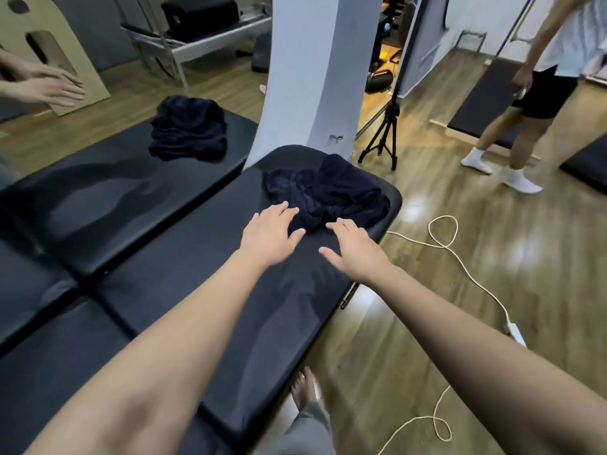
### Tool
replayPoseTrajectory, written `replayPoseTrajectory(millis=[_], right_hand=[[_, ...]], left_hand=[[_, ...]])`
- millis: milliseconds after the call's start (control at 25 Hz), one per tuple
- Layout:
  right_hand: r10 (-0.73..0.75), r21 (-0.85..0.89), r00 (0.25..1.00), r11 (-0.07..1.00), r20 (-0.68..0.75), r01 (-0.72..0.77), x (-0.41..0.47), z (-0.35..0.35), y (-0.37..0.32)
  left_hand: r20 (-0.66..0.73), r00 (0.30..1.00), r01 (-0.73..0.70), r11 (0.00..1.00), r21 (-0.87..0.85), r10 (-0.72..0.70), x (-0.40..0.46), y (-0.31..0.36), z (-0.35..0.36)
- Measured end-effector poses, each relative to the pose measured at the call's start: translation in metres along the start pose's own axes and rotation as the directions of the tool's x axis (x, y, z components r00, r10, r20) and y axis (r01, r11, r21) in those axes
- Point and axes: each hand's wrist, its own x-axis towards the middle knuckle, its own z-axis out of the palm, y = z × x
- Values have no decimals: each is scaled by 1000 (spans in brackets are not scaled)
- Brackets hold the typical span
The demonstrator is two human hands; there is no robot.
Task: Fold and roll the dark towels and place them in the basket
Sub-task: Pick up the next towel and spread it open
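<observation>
While both my arms reach along the black bench (203, 264), my left hand (269, 236) and right hand (356, 254) hover with fingers spread wide, holding nothing, just short of the towels (328, 192) heaped at the bench's far end. Crumpled, the heap shows no clear heading; its long axis runs roughly across the bench. The risk, as I judge it: grabbing several layers at once would drag the pile off the bench's right edge. No basket is visible.
</observation>
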Motion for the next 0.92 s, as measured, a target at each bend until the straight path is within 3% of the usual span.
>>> replayPoseTrajectory(millis=[280, 640, 800, 920], right_hand=[[22, -30, 997, 999, 76, -20, 118, -7, 39], [59, -4, 962, 998, 266, -61, 204, 8, 98], [21, -54, 937, 999, 349, -2, 251, 16, 125], [-50, -179, 953, 978, 299, 107, 287, 23, 140]], left_hand=[[144, 988, 71, 996, -57, -62, 107, -14, 31], [281, 957, 108, 988, -107, -74, 194, -6, 67], [339, 918, 277, 946, -171, -207, 230, -7, 93], [341, 881, 406, 894, -189, -328, 258, -8, 111]])
